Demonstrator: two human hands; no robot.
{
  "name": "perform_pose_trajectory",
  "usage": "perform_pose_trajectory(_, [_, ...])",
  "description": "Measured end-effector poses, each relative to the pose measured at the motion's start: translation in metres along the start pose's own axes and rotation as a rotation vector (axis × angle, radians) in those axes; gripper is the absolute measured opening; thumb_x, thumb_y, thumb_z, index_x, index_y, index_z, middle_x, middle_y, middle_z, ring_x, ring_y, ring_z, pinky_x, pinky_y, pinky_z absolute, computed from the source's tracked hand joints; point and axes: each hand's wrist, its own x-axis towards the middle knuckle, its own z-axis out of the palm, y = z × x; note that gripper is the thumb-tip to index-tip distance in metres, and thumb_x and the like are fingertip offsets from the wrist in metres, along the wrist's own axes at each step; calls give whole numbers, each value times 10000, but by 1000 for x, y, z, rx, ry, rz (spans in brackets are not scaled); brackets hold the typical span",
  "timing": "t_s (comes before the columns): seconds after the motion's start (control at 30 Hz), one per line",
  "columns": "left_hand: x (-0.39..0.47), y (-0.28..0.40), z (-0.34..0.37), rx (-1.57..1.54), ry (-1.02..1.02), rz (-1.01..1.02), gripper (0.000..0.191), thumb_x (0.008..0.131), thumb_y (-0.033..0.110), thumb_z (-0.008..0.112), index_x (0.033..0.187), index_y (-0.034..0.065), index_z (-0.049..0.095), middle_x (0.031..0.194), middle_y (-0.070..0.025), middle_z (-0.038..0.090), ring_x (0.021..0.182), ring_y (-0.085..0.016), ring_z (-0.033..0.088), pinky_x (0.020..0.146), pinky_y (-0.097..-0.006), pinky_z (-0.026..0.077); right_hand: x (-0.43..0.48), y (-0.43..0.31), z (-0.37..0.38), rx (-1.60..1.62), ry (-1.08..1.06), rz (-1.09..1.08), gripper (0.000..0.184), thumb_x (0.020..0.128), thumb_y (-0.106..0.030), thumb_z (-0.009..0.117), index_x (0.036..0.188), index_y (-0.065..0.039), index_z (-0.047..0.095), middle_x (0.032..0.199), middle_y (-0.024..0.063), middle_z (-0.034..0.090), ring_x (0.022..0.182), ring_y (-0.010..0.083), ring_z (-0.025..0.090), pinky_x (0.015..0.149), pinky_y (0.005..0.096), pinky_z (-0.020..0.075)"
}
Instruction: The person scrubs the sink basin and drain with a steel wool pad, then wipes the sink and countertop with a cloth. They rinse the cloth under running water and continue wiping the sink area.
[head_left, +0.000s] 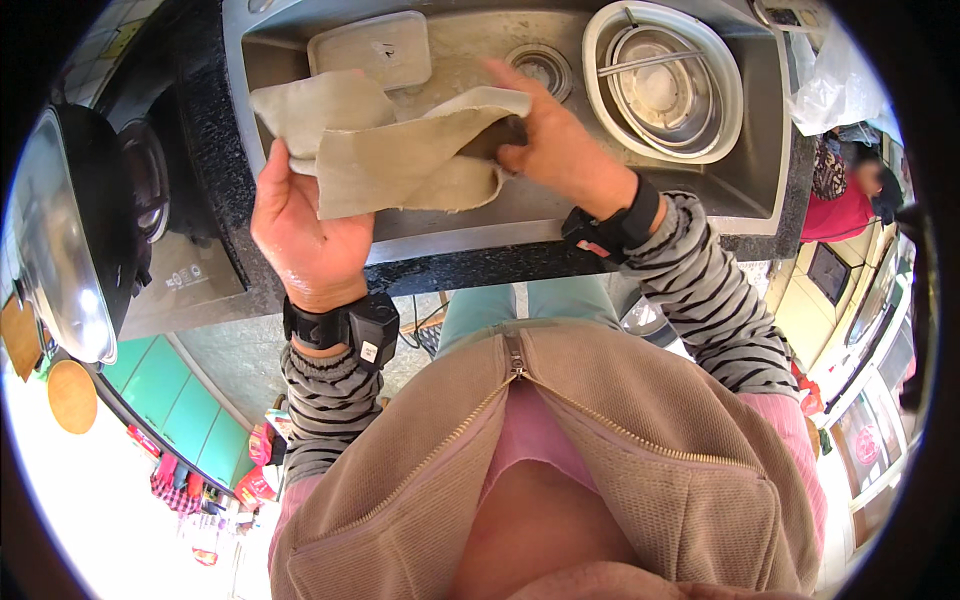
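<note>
A stiff-looking beige cloth (397, 165), folded over in loose layers with a slightly frayed lower edge, is held above the sink (510, 206). My left hand (307, 240) supports its left side from below, thumb up along the edge and most fingers hidden behind it; the palm looks wet. At the other end my right hand (570, 150) pinches the cloth between thumb and fingers, where a dark hollow shows inside the fold. Beyond the cloth lies a clear rectangular plastic lid or container (371, 49) on the sink floor. The round drain (540, 69) is just past my right fingers.
On the sink's right, a white oval basin (739, 90) holds metal bowls (660, 82) with chopsticks or thin rods across them. A dark stone counter edge (465, 274) runs before me. A lidded pan (67, 232) stands at left. A person in red (840, 202) is at far right.
</note>
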Motion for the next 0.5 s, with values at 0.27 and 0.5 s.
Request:
perform_pose_trajectory(0.27, [6,15,7,385,280,117,475,1027,360,398,1310,-15,469,1267,-154,569,1161,-266,550,1001,-401,448,-2,-17,-21,342,-3,89,267,901,-78,509,1114,-26,660,1098,22,628,909,101,561,816,216,444])
perform_pose_trajectory(0.5, [-1,25,-1,794,517,232,463,998,396,480,1220,-3,556,1173,-94,617,1059,-224,598,927,-366,480,0,-8,-50,-492,226,-410,277,877,-77,475,1073,-2,656,1147,44,647,942,170,581,864,266,442])
